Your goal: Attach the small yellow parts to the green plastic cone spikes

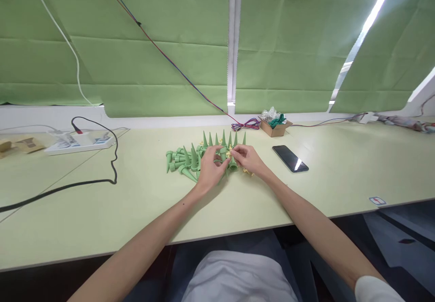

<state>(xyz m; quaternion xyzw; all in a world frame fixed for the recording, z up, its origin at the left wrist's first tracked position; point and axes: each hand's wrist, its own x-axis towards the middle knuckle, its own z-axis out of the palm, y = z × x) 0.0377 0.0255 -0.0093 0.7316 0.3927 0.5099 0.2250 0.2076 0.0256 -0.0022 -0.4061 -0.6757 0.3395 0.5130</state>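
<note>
My left hand [211,168] holds a green cone-shaped piece [223,153] between thumb and fingers, its wide end up. Close on its right, my right hand [246,159] pinches a small yellow piece [229,153] against or beside the cone's upper end. Several green cones [193,158] lie in a pile to the left of my left hand, some on their sides. Behind both hands a row of cones [235,139] stands with points up. More small yellow pieces [248,172] lie on the table under my right wrist.
On the pale table [142,211], a black phone [290,158] lies to the right. Behind it are a small cardboard box [275,129] with plastic and green material and a coiled cable [249,124]. A power strip [80,144] and black cable [113,166] are at left.
</note>
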